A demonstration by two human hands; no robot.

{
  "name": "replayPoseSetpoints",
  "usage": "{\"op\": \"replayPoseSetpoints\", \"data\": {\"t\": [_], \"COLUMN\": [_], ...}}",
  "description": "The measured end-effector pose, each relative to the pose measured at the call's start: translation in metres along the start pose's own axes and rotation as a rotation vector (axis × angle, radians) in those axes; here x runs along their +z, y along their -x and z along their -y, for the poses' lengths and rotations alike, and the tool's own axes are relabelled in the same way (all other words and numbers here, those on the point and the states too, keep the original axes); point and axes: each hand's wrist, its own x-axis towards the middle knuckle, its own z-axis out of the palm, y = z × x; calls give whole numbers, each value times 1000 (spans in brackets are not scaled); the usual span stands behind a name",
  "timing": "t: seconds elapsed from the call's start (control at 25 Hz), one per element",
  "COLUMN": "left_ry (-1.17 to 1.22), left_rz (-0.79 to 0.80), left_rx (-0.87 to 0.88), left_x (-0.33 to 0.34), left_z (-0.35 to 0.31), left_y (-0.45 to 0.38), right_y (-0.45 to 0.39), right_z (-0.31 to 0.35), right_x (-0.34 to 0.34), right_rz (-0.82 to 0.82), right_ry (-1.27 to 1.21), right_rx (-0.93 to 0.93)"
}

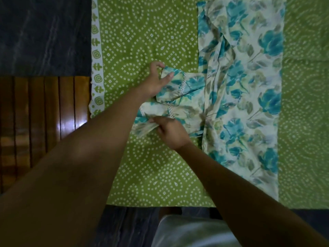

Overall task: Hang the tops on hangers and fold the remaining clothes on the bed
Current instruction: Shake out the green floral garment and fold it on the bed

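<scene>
Head view: floral top [243, 90] spread flat on the green bed [142, 32].
Left hand [155, 81] pinches one sleeve cuff; right hand [170, 132] grips the other, both left of the top's body.

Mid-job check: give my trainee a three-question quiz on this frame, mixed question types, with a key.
1. True or false: the floral top lies flat on the green bedsheet.
2. Which hand pinches the nearer sleeve? A) left hand B) right hand
3. Fill in: both sleeves have a band of white ____ trim.

Key: 1 true; 2 B; 3 lace
</scene>
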Motion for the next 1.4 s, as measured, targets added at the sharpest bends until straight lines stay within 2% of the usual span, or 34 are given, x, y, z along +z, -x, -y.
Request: {"op": "replayPoseSetpoints", "data": {"t": [0.12,0.16,0.2,0.24,0.36,0.48,0.6,0.68,0.8,0.92,1.0,1.04,1.08,1.16,1.24,1.32,1.4], "left_ry": [21,56,69,30,-68,-13,41,72,116,212,248,252,272,487,560,464,399], "left_rz": [73,65,39,-1,-75,-163,-224,-242,-253,-291,-356,-408,-463,-533,-603,-733,-804], "left_rx": [-1,-44,-79,-87,-66,-10,42,20,13,-78,-126,-141,-153,-220,-252,-241,-250], "left_x": [-6,-5,-1,4,13,7,-5,-8,-7,-4,-2,-1,0,4,13,23,26], "left_z": [-9,-9,-6,-5,11,44,79,89,101,116,120,123,120,110,113,121,129], "left_y": [-7,-6,-4,2,29,64,94,111,126,138,145,145,145,142,136,133,130], "right_y": [0,2,5,7,7,7,6,9,10,13,16,17,16,6,-12,-32,-47], "right_z": [-6,-8,-12,-16,-11,12,42,56,59,60,63,62,60,47,23,-7,-28], "right_x": [-49,-63,-75,-82,-97,-102,-97,-88,-61,-17,17,26,27,12,-16,-47,-67], "right_rz": [-159,-190,-202,-212,-323,-426,-625,-656,-427,25,349,410,395,150,-61,-121,-75], "right_ry": [-839,-1138,-1395,-1544,-1649,-1414,-940,-648,-288,156,297,327,314,281,429,590,619], "right_rx": [582,699,757,780,677,703,600,491,315,118,78,61,54,87,164,298,347]}}
